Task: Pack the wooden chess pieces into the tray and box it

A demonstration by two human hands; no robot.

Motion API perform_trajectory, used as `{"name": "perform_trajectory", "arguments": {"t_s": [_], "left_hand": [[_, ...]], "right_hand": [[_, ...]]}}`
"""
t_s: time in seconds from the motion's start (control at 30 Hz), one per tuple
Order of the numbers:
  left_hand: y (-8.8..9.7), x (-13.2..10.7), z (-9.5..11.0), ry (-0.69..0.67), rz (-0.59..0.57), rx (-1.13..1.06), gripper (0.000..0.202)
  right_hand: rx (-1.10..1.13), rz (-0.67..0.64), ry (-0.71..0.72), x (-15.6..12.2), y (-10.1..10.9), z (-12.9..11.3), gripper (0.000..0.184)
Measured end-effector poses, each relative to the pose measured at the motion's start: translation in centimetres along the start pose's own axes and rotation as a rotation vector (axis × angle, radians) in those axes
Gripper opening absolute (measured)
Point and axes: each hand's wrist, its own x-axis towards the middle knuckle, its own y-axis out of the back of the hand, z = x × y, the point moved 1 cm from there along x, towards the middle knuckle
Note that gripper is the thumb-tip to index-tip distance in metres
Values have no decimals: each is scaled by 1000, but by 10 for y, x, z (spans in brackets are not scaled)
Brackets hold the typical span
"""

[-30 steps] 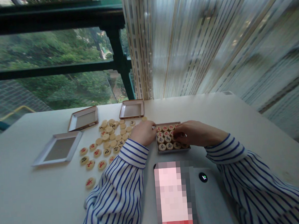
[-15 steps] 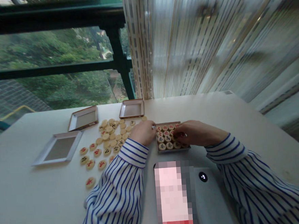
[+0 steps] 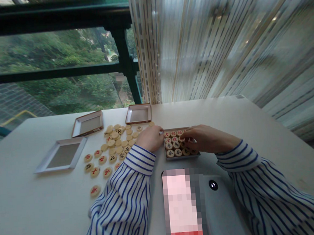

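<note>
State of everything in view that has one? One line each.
Box, open, pieces inside
Boxed pieces, clearly visible ones face up
Loose pieces, scattered, some overlapping
White tray, open side up
Brown trays, both open side up
Grey device, display lit
Left hand, at box's left edge
Right hand, curled over box, grip hidden

Some boxed pieces (image 3: pixel 176 144) hidden under right hand (image 3: pixel 201 138).
</note>
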Motion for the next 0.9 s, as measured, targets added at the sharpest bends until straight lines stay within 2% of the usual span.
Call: {"name": "perform_trajectory", "arguments": {"t_s": [0.27, 0.9], "left_hand": [[-1, 0, -1, 5, 5, 6, 35], [1, 0, -1, 5, 4, 28, 35]], "right_hand": [[-50, 106, 95, 4, -8, -2, 25], [-39, 82, 101, 4, -9, -6, 24]]}}
